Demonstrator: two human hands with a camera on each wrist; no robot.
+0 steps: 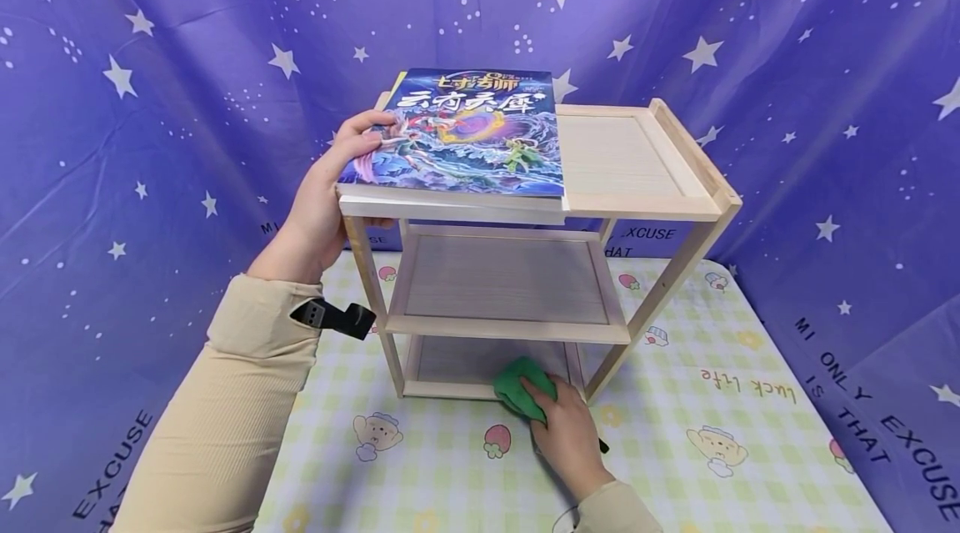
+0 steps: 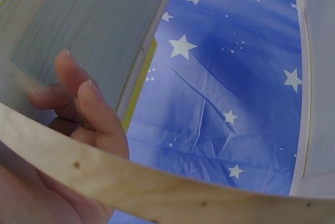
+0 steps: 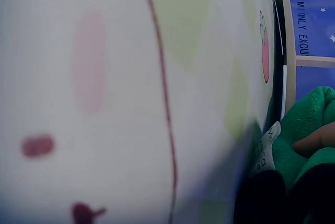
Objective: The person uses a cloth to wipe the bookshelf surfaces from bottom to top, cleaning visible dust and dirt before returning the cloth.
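Observation:
My left hand [image 1: 318, 195] grips the left end of the top board of a light wooden three-tier shelf [image 1: 645, 208]. Its upper digits lie over the left edge of a book [image 1: 480, 137] with a colourful fantasy cover, which rests on that board. In the left wrist view, curled fingers [image 2: 97, 106] show beneath the board, behind a wooden rail. My right hand [image 1: 566, 433] holds a bunched green cloth [image 1: 525, 387] against the front of the bottom tier. A white label [image 3: 268, 148] sticks out from the cloth in the right wrist view.
The shelf stands on a table with a green-checked cartoon tablecloth [image 1: 675, 408]. Bare tier surface shows on the middle board [image 1: 502, 279]. Purple curtains [image 1: 825, 141] with white stars hang behind and at both sides. A black strap [image 1: 341, 318] is around my left cuff.

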